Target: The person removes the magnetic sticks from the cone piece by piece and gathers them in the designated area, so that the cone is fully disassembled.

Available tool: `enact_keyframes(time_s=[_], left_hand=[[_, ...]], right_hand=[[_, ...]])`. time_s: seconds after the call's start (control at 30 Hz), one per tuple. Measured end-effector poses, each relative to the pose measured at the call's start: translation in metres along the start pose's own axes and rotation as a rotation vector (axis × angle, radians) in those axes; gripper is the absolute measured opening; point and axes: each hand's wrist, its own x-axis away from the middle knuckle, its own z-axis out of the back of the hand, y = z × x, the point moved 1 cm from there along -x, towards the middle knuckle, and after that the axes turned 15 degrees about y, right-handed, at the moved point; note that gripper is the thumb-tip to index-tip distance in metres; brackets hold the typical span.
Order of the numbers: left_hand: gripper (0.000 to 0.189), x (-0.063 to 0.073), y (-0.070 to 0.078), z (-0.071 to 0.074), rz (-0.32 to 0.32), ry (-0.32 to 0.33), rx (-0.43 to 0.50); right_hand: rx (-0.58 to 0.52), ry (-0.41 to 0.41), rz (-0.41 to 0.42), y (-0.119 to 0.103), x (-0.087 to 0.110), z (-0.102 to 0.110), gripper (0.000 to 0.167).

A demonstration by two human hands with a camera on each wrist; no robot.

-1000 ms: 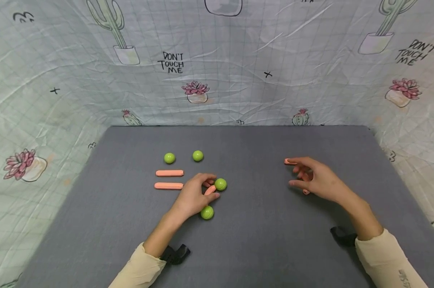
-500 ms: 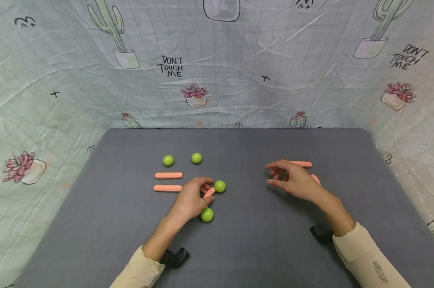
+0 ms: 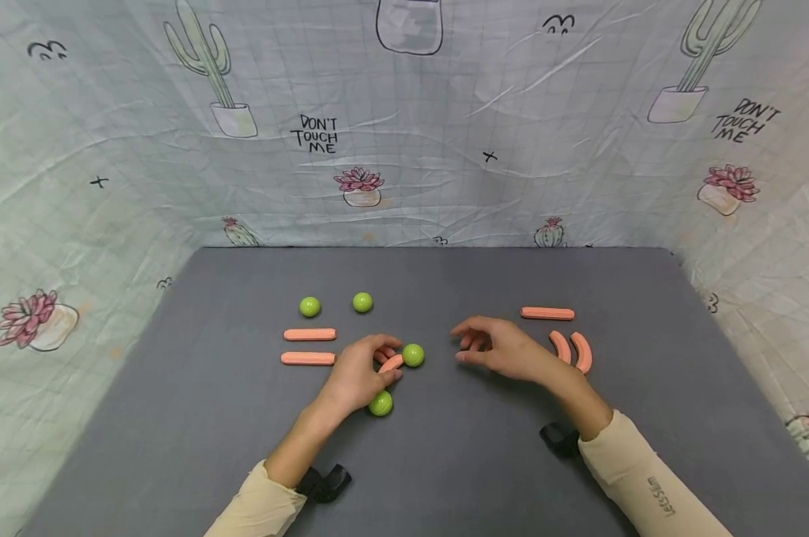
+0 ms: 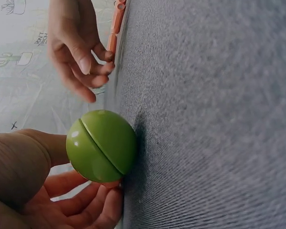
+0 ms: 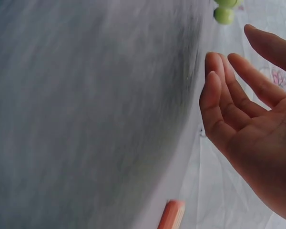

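In the head view my left hand (image 3: 357,375) holds a short curved orange rod (image 3: 391,363) between thumb and fingers. One green ball (image 3: 413,355) sits at the rod's far end, right by the fingertips. Another green ball (image 3: 380,403) is below the hand, near the thumb side. The left wrist view shows a grooved green ball (image 4: 101,145) close up, low over the grey table, with a bit of orange behind it. My right hand (image 3: 501,349) hovers to the right of the balls, fingers loosely bent and holding nothing. In the right wrist view its fingers (image 5: 236,105) are spread from the thumb.
Two straight orange rods (image 3: 309,334) lie left of the left hand, with two green balls (image 3: 362,302) behind them. Right of the right hand are a straight rod (image 3: 547,313) and two curved rods (image 3: 581,352). A printed cloth (image 3: 404,149) hangs around the grey table (image 3: 444,462).
My right hand has moved left, away from the rods on the right, uncovering the straight and curved ones. The left hand stays nearly in place with the curved rod.
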Motion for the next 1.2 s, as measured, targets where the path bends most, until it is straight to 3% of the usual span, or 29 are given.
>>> enact_keyframes(time_s=[0.1,0.37,0.73,1.2], left_hand=[[0.040,0.002,0.000,0.001,0.004,0.016,-0.044],[0.025,0.002,0.004,0.006,0.090,0.025,-0.135],[0.020,0.003,0.002,0.003,0.068,0.053,-0.113],[0.019,0.005,-0.003,0.000,0.048,0.072,-0.067]], right_hand=[[-0.001,-0.026,0.004,-0.005,-0.005,-0.007,0.037],[0.007,-0.081,0.018,-0.016,-0.019,-0.022,0.040],[0.000,-0.151,0.028,-0.028,-0.026,-0.039,0.037],[0.034,-0.170,0.054,-0.030,-0.028,-0.048,0.031]])
